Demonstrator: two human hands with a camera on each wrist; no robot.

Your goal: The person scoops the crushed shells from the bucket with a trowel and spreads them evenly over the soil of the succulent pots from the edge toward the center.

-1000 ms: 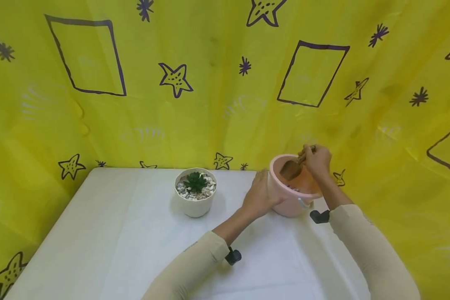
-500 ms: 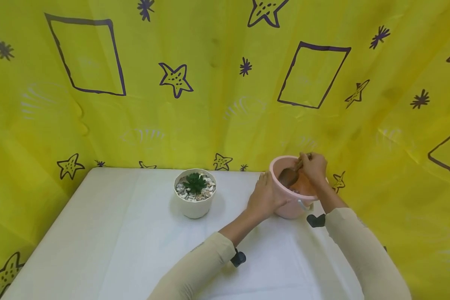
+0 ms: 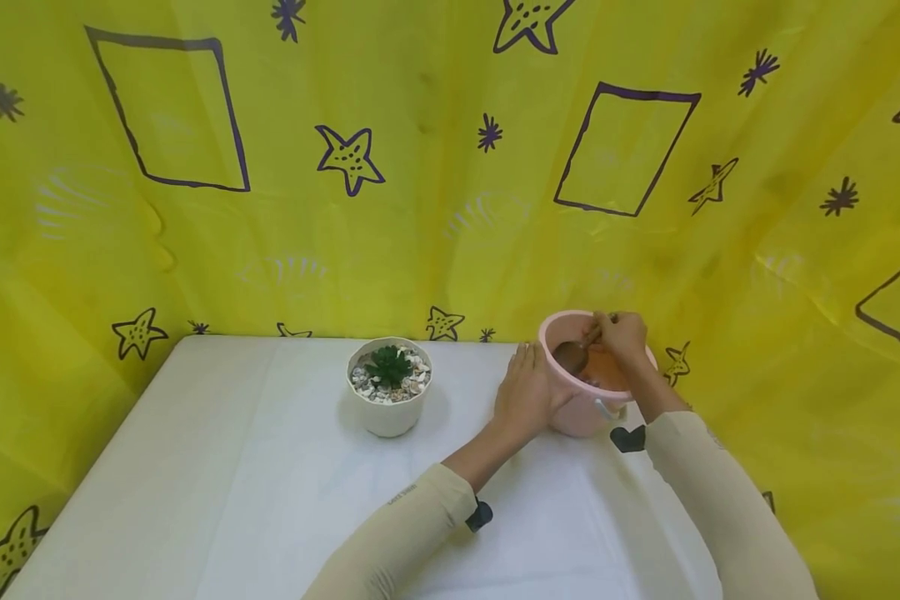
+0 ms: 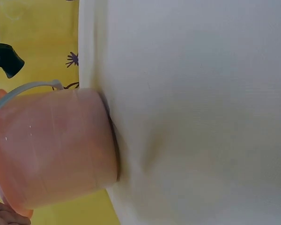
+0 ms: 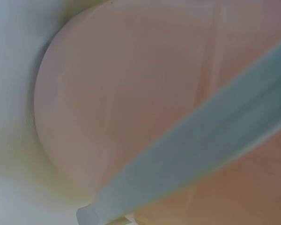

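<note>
A pink bucket (image 3: 581, 414) stands at the back right of the white table. My left hand (image 3: 523, 393) rests against the bucket's left side near the rim, fingers fairly straight and thumb along the front wall. With my right hand (image 3: 622, 337) I grip the handle of a small brown trowel (image 3: 572, 357), its blade down inside the bucket. The bucket's contents are mostly hidden; a few small pieces show near the front inner wall. In the left wrist view the bucket (image 4: 61, 145) appears sideways, with fingertips at its rim. The right wrist view shows its pale handle (image 5: 192, 145) close up.
A white pot (image 3: 392, 414) with a green succulent (image 3: 390, 367) and light pebbles stands left of the bucket on the white table (image 3: 217, 467). Right behind the table hangs a yellow patterned curtain (image 3: 420, 242).
My right hand has gone lower and slightly left, taking the trowel deeper into the bucket. My left hand stays at the bucket's side, and the pot has not moved.
</note>
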